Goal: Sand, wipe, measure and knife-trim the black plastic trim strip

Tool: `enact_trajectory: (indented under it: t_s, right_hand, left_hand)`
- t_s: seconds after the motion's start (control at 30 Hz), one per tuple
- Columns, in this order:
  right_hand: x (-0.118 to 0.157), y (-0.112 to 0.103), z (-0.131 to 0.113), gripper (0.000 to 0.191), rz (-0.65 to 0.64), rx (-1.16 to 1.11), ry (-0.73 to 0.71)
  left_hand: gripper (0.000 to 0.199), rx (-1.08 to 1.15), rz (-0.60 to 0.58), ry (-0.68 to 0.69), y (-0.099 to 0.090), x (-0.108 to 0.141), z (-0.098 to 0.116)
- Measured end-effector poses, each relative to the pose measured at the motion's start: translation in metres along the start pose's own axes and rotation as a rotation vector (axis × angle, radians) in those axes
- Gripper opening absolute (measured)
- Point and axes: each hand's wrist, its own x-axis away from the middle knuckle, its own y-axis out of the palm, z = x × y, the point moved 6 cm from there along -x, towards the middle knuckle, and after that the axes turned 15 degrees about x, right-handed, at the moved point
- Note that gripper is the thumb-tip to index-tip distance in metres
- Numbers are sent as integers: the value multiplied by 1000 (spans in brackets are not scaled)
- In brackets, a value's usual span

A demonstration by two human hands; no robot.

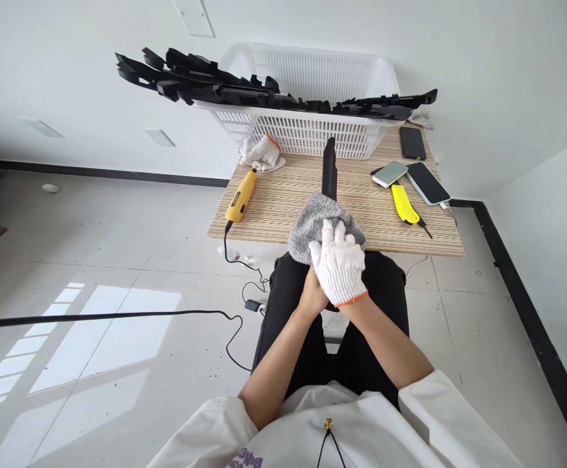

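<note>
A long black plastic strip (pixel 329 170) points away from me over the table, its near part covered by a grey cloth (pixel 307 227). My right hand (pixel 339 263), in a white knitted glove with an orange cuff, is closed over the cloth and presses it onto the strip. My bare left hand (pixel 314 291) is beneath the right one, closed around the near part of the strip; its fingers are mostly hidden by the cloth and glove. A bit of black shows below the gloved wrist.
A white plastic basket (pixel 298 138) at the back carries several black plastic parts (pixel 244 94) across its rim. On the wooden table (pixel 283 185) lie a yellow corded tool (pixel 242 197), white gloves (pixel 264 153), a yellow utility knife (pixel 404 203), a phone (pixel 428 183), a grey-green box (pixel 389 173) and a black device (pixel 413 142).
</note>
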Motion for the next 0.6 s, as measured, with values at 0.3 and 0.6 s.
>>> enact_trajectory:
  t_s: [0.3, 0.6]
  right_hand:
    - [6, -7, -4, 63, -74, 37, 56]
    - [8, 1, -3, 61, 19, 48, -2]
  left_hand:
    - [42, -74, -61, 61, -5, 0, -7]
    - [37, -71, -33, 77, -3, 1, -3]
